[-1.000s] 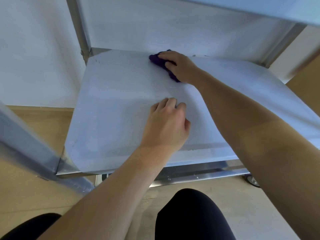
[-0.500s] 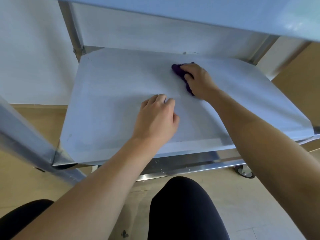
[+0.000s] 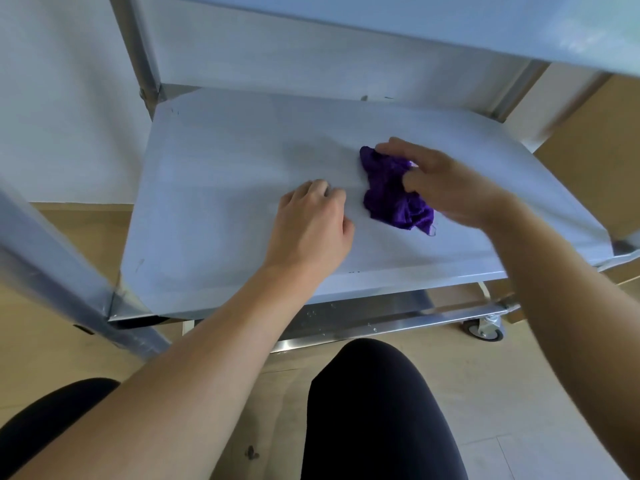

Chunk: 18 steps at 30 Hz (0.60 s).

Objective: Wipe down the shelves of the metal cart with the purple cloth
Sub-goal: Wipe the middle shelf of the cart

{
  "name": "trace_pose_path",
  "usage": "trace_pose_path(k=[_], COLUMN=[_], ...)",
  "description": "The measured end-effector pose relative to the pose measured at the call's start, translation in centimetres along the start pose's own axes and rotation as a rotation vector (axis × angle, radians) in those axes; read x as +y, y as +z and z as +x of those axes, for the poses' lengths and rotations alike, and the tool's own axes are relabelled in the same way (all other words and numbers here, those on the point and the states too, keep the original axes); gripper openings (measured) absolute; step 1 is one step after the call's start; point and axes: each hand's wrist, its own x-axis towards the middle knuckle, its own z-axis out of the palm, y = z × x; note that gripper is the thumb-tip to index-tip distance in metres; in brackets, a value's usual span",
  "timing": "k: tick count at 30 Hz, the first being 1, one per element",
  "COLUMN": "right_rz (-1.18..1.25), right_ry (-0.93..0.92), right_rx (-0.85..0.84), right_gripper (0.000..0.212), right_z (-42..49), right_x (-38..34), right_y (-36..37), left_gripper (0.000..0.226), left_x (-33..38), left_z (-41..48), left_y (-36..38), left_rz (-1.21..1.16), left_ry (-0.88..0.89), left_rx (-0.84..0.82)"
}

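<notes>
Resting right of centre on the cart's middle shelf [image 3: 214,209], the purple cloth [image 3: 394,195] lies bunched, long axis running far-left to near-right, a loose corner pointing toward the near edge. Bare shelf extends left to the corner post [image 3: 147,57] and back to the far edge; the upper shelf [image 3: 381,26] overhangs. The right hand [image 3: 453,188], blurred, grips the cloth's right side with curled fingers, its left side exposed. The left hand [image 3: 311,230] rests just beside the cloth, fingers curled, holding nothing.
</notes>
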Motion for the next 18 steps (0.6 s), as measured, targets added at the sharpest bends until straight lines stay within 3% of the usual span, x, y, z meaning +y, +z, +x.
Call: trace_pose_path(k=[2,4,12,18], right_rz=[-0.355,-0.517,-0.656,-0.490], right_ry=[-0.103,-0.170,-0.587,-0.581], right_rx=[-0.195,-0.261,0.068,0.072], right_gripper=[0.067,0.066,0.047,0.042], right_z=[-0.5,-0.4,2.4,4.9], right_x=[1.4,2.6,1.6,-0.4], right_y=[-2.0,-2.5,1.9,4.8], left_gripper=[0.026,0.027,0.014,0.010], left_x=[0.1,0.2,0.4,0.4], left_z=[-0.1,-0.1,-0.3,-0.4], left_y=[0.0,0.0,-0.8,-0.9], left_rz=[-0.002,-0.005,0.005,0.000], left_ry=[-0.006,-0.012,-0.039,-0.121], left_rx=[-0.003,-0.005,0.000,0.047])
